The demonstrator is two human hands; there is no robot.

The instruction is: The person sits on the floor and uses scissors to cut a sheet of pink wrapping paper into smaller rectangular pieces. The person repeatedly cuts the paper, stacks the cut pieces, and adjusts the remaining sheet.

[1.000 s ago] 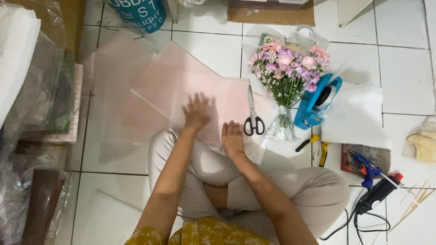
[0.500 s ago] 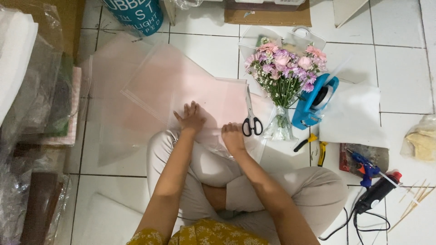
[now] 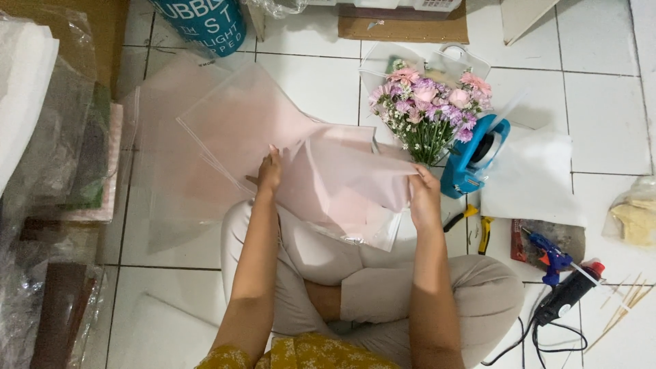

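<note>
On the white tiled floor, in front of crossed legs in beige trousers, translucent pale pink wrapping sheets are spread in overlapping layers, the lower ones lying flat and reaching toward the left. The top sheet is lifted and folded over on itself, so that a raised crease runs between the two hands and its near edge rests over the knees. The left hand is laid on the sheet's left part, fingers pointing away from the body and pinching the paper's edge. The right hand is closed on the folded right corner of the same sheet, thumb on top. The hands are held well apart, both forearms stretched forward from the lap. Just beyond the right hand a bouquet of pink and purple flowers stands, with a blue tape dispenser beside it. Farther right, a glue gun lies near some wooden sticks.
</note>
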